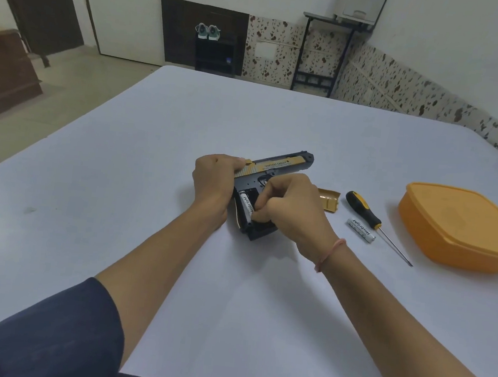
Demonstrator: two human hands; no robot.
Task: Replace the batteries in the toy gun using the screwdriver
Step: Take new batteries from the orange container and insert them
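Observation:
A black and gold toy gun [277, 166] lies on its side in the middle of the white table [151, 179], barrel pointing right. My left hand [212, 178] grips its rear end. The grip's battery bay is uncovered, and a white battery [246, 205] sits in it. My right hand [291, 207] has its fingers curled down at that battery in the bay; what the fingertips pinch is hidden. The gold battery cover [329, 199] lies just right of the gun. Further right lie a black and yellow screwdriver [369, 216] and a second white battery [361, 230].
An orange lidded plastic box [463, 227] sits at the table's right edge. Beyond the far edge of the table stand a dark shoe rack with shoes [215, 51] and a black metal stand [324, 52].

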